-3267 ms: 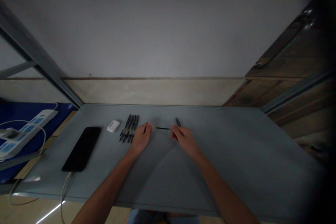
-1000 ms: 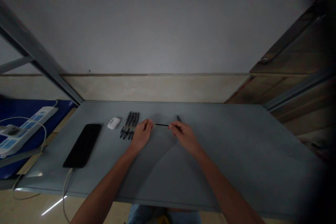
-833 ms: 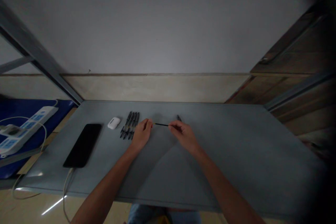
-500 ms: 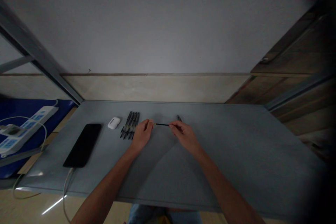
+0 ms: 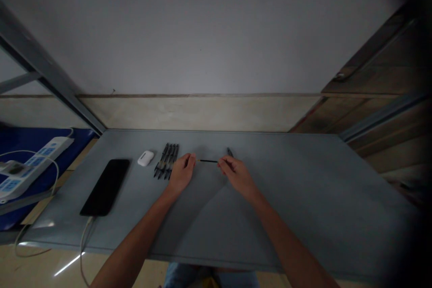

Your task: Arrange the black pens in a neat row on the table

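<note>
A thin dark pen refill (image 5: pixel 208 161) with a paler left end is stretched level between my two hands, over the table. My left hand (image 5: pixel 182 171) pinches its left end, fingers closed. At the other end, my right hand (image 5: pixel 236 174) grips it between thumb and fingers. Just behind the right hand lies a dark pen part (image 5: pixel 230 151), its lower portion hidden by the fingers. Beside my left hand, several black pens (image 5: pixel 166 160) lie side by side in a row, partly covered by that hand.
Left of the pens are a white earbud case (image 5: pixel 146 158) and a black phone (image 5: pixel 105 187) with a charging cable (image 5: pixel 83 238). The grey table (image 5: pixel 303 198) backs onto a wall. A white power strip (image 5: pixel 37 166) lies on a blue surface at far left.
Both hands keep their hold on the refill, almost still. Slightly more of its pale left end shows beside my left fingers. The view has shifted very slightly.
</note>
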{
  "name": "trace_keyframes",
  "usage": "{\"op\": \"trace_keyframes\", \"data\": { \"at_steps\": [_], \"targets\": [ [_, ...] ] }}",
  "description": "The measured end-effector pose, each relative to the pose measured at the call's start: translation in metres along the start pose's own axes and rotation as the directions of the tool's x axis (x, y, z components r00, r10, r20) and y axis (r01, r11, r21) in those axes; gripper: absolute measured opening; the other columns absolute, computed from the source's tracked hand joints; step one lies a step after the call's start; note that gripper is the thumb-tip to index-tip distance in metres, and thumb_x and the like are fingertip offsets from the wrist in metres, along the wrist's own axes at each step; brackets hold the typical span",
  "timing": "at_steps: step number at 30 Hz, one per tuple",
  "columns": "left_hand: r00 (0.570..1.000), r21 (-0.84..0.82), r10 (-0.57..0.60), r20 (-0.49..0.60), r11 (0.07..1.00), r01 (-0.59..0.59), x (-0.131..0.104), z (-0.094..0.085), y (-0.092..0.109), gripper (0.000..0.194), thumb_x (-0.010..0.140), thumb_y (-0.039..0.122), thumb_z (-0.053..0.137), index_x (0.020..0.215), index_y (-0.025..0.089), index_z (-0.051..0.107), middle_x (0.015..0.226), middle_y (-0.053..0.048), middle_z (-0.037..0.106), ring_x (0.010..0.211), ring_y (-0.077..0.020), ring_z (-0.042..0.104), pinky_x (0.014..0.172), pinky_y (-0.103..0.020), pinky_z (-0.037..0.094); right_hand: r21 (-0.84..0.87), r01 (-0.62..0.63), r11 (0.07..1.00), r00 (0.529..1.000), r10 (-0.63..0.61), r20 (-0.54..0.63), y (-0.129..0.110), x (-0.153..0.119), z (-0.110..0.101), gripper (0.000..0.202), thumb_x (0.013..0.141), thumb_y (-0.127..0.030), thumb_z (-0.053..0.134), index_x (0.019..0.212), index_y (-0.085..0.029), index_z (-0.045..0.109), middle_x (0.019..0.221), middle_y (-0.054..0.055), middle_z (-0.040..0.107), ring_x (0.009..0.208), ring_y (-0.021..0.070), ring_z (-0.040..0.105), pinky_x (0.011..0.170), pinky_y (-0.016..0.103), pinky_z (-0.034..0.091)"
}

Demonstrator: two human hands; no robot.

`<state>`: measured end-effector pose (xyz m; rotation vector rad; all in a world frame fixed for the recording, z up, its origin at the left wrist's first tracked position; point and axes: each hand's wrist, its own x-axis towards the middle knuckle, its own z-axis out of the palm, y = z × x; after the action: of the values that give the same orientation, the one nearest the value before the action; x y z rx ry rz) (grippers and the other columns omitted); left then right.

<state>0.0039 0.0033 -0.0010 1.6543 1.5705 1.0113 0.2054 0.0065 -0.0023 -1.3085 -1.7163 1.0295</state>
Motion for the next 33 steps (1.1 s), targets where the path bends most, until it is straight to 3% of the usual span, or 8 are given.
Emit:
{"op": "trace_keyframes", "data": {
  "at_steps": [17, 27, 33],
  "targets": [
    [1.000, -0.043, -0.008, -0.017, 0.999, 0.007, 0.002, 0.005, -0.010, 0.038, 0.094, 0.042, 0.034, 0.067, 0.018, 0.048, 0.060, 0.002, 0.048, 0.058, -0.0116, 0.046, 0.057, -0.024, 0.031, 0.020, 0.024, 1.000, 0.999, -0.023, -0.049, -0.005, 0.000, -0.002, 0.017, 0.082, -0.034, 0.056, 0.082, -0.020, 0.064, 0.076, 0.004, 0.065, 0.071, 0.0167, 0.061, 0.068, 0.028, 0.048],
    [1.000, -0.020, -0.011, -0.004, 1.000, 0.011, 0.001, 0.004, -0.006, 0.036, 0.094, 0.039, 0.035, 0.068, 0.018, 0.047, 0.058, 0.003, 0.044, 0.056, -0.0115, 0.044, 0.056, -0.024, 0.029, 0.006, -0.009, 1.000, 1.000, 0.009, -0.014, -0.002, 0.000, -0.001, 0.024, 0.087, -0.038, 0.051, 0.076, -0.020, 0.064, 0.066, 0.003, 0.062, 0.063, 0.0163, 0.059, 0.058, 0.027, 0.045],
    [0.999, -0.036, -0.038, -0.004, 0.999, 0.038, 0.003, 0.006, -0.012, 0.035, 0.094, 0.039, 0.035, 0.070, 0.018, 0.049, 0.062, 0.002, 0.048, 0.059, -0.0119, 0.047, 0.057, -0.024, 0.031, 0.011, 0.019, 1.000, 0.998, -0.019, -0.052, -0.007, 0.000, -0.002, 0.016, 0.082, -0.033, 0.056, 0.080, -0.019, 0.064, 0.078, 0.004, 0.066, 0.071, 0.0166, 0.062, 0.066, 0.028, 0.047]
  ]
}}
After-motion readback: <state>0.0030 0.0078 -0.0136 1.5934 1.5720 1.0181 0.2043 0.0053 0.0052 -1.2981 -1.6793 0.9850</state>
